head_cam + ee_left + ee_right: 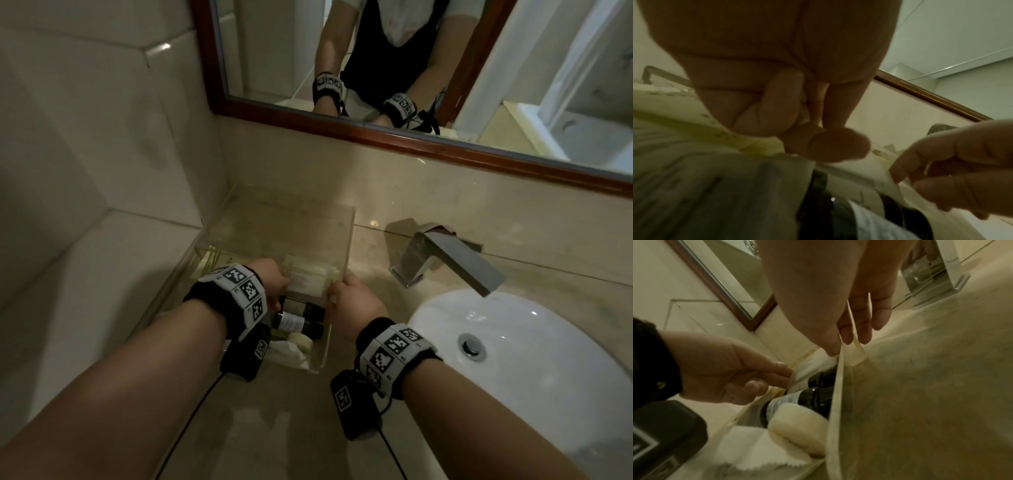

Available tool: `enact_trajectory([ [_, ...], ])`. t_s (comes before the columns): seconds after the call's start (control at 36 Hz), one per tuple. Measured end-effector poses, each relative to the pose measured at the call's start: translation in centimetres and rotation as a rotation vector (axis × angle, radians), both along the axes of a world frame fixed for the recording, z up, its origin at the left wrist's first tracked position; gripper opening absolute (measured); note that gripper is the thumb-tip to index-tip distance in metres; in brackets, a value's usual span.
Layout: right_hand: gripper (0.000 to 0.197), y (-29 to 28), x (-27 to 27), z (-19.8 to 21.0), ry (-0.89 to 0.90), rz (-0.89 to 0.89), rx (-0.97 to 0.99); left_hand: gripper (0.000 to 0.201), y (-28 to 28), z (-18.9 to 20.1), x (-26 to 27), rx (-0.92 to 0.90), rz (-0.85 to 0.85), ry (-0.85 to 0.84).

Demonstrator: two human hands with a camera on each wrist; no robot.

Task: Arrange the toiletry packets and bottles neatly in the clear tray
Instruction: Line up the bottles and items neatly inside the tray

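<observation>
The clear tray surrounds both hands. The left hand and right hand pinch opposite ends of a pale packet, probably to lay it straight; two dark bottles lie just beneath the fingers.

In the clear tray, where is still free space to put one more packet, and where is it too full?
The far half of the clear tray, between its back wall and the cream packet both hands hold, looks bare apart from something thin and green at its left wall. The near half is crowded: two dark bottles, a round soap and a white packet fill it.
</observation>
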State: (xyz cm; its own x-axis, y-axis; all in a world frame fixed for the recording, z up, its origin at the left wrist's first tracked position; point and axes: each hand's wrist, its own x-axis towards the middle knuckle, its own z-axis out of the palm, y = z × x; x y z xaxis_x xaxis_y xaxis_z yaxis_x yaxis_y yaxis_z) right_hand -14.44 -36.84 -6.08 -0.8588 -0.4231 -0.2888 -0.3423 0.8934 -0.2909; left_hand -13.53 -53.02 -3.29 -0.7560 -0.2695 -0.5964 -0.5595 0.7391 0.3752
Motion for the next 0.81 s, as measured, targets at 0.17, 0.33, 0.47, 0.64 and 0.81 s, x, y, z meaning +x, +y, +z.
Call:
enact_trajectory([
  [0.17, 0.023, 0.2, -0.2, 0.6, 0.057, 0.013, 0.005, 0.024, -0.8, 0.4, 0.1, 0.041, 0.013, -0.039],
  [0.33, 0.033, -0.7, -0.2, 1.2, 0.161, 0.126, 0.102, 0.031, -1.2, 0.2, 0.4, -0.049, -0.001, -0.082],
  [0.47, 0.035, -1.4, -0.5, 1.7, 0.136, 0.201, 0.151, 0.033, -1.2, 0.0, 0.2, -0.039, -0.010, -0.114],
  [0.64, 0.033, -1.9, -1.2, 2.2, 0.129, 0.273, 0.208, 0.034, -0.9, 0.2, -0.3, -0.073, -0.061, -0.126],
  [0.81, 0.028, -2.0, -1.3, 1.8, 0.115, 0.275, 0.247, 0.034, -1.2, 0.2, -0.4, -0.077, -0.112, -0.119],
])
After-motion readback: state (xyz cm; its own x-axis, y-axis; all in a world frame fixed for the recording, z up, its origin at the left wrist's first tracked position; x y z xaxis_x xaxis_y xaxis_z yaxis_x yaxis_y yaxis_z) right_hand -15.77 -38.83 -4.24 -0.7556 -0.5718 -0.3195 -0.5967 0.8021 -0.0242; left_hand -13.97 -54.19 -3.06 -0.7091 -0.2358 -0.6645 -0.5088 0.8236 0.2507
